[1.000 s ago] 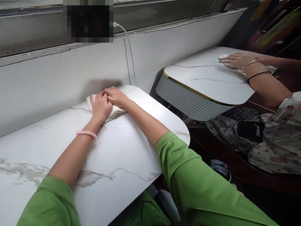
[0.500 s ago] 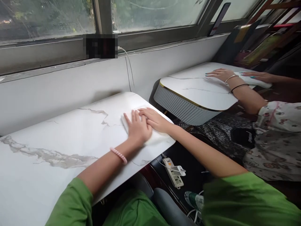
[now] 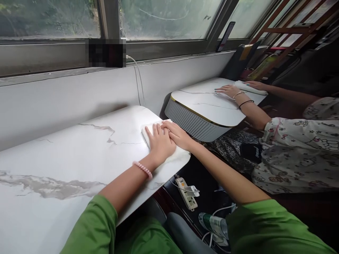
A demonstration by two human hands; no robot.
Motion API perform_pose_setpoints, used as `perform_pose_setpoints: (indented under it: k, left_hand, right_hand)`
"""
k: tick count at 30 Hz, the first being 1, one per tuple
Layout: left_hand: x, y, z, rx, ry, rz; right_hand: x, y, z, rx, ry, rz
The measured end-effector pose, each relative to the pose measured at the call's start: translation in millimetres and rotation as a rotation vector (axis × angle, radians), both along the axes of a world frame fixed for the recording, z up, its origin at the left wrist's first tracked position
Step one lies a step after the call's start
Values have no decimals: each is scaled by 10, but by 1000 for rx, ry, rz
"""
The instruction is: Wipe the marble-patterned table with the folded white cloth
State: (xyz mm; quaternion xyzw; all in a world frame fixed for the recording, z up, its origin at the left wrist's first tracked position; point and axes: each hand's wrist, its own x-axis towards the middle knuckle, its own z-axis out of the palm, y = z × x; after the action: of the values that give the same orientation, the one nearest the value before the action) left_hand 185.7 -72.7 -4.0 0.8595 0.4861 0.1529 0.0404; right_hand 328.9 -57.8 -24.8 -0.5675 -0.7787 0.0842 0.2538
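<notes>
A folded white cloth [image 3: 146,136] lies on the white marble-patterned tabletop [image 3: 66,151], close to its rounded right end. My left hand [image 3: 161,144], with a pink beaded bracelet at the wrist, presses flat on the cloth with its fingers spread. Beside it, my right hand [image 3: 179,135] reaches in from the right, also flat on the cloth, its fingertips overlapping the left hand's fingers. Part of the cloth is hidden beneath both palms.
A second marble-patterned table [image 3: 203,100] stands to the right, where another person's hands rest by a white cloth [image 3: 250,88]. Below lie a power strip [image 3: 186,194] and a plastic bottle [image 3: 213,224]. A white cable [image 3: 139,76] hangs down the wall under the window.
Both my hands and the cloth have slid right, nearer the table's end. The view has turned slightly right. The other person's hands have moved farther apart.
</notes>
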Motion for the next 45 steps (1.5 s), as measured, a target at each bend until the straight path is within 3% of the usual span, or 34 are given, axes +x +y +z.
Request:
perform_pose_setpoints:
  k: [8,15,20,25,31,36,40,45]
  left_hand:
    - [-223,846,-26,7,-26,108]
    - [-392,1518,-48,8,-60,171]
    - [-453,1816,-52,-4,-82,174]
    - [-438,1952,-73,-34,-73,182]
    - [-432,1936,-107,-79,-85,138]
    - [-419,1726,-81,-71,-66,132]
    - [-392,1368,-51,-77,-38,84]
    - [-349,662,-26,-78,-38,-45]
  right_hand:
    - [-324,919,82,37,30,106]
    - [-518,1666,47,22,41,104]
    - [-607,1957,41,20,16,74]
    - [-619,2018,57,-16,-11,42]
    - [-591,1968,30,2,-28,64]
    - [-569,1772,34,18,-20,83]
    - [-500,1372,20,11,-48,64]
    - [-366,529,-12,6,-85,-15]
